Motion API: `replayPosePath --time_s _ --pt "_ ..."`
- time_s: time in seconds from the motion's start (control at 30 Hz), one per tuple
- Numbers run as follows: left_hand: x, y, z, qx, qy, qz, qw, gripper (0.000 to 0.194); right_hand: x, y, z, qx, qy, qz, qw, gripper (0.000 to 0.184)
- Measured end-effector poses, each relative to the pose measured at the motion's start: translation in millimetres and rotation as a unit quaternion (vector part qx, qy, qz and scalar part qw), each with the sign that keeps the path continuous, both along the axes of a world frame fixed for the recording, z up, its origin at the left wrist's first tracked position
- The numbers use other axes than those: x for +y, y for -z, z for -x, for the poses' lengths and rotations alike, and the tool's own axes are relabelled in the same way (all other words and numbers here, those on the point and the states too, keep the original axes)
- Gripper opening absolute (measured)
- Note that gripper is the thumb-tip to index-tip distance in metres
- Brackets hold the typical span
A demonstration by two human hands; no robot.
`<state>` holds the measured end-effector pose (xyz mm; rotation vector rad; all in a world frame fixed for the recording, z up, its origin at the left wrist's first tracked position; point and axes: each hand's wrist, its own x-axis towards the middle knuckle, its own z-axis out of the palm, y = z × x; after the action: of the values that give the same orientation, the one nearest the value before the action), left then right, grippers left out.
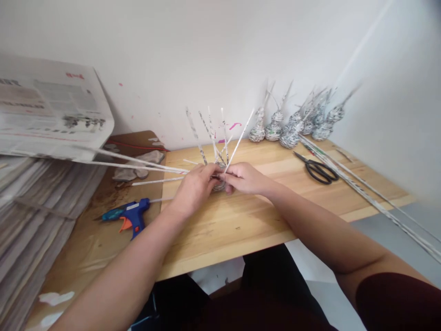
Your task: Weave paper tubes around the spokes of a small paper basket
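Both hands meet over a small round woven piece of rolled newspaper near the middle of the wooden board. Several thin paper tubes stick up and outward from it, and longer ones run off to the left. My left hand is closed on the weave's left side, thumb and fingers pinching at its top. On the right side, my right hand pinches the weave and the base of an upright tube. The fingers hide much of the woven piece.
A blue glue gun lies to the left beside stacked newspapers. Gloves rest behind it. Black scissors and long paper tubes lie right. Several gourd-shaped woven pieces stand against the wall. The wooden board's front edge is near my lap.
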<state>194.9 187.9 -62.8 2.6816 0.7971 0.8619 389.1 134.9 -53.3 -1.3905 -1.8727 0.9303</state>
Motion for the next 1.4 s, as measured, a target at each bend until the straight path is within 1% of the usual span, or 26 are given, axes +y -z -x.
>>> replayPosePath --time_s 0.17,0.33,0.47,0.67,0.77,0.9,1.03,1.23,1.4 --pt "2.3 -2.1 1.2 -0.029 -0.008 0.042 0.999 0.012 -1.9 -2.7 -2.9 0.015 0.050 -0.077 0.996 0.020" --pt "4.1 -1.3 1.8 -0.025 0.005 0.050 0.998 0.009 -1.1 -1.2 -3.6 -0.006 0.057 -0.127 0.990 0.031" --pt "4.1 -2.0 1.4 -0.023 0.013 0.055 0.998 0.008 -0.2 2.8 -2.0 -0.025 0.057 -0.154 0.986 0.029" --pt "2.0 -5.0 1.0 -0.021 -0.013 0.071 0.997 0.008 1.1 8.0 1.0 -0.026 0.057 -0.192 0.979 0.029" --pt "1.2 -7.0 1.6 -0.017 -0.024 0.081 0.996 0.007 1.4 8.1 3.3 -0.019 0.058 -0.202 0.977 0.029" --pt "1.2 -7.6 2.7 -0.019 -0.047 0.089 0.995 0.004 1.0 8.9 6.1 0.013 0.073 -0.199 0.977 0.022" --pt "1.8 -5.9 2.5 -0.021 -0.043 0.092 0.995 0.007 1.0 12.2 7.0 0.030 0.070 -0.180 0.981 0.024" --pt "0.8 -7.0 1.6 -0.014 -0.053 0.102 0.993 0.002 0.6 14.2 8.8 0.037 0.072 -0.196 0.977 0.023" --pt "2.6 -6.3 1.9 -0.005 -0.031 0.096 0.995 0.009 1.1 15.6 11.1 0.054 0.077 -0.200 0.975 0.022"
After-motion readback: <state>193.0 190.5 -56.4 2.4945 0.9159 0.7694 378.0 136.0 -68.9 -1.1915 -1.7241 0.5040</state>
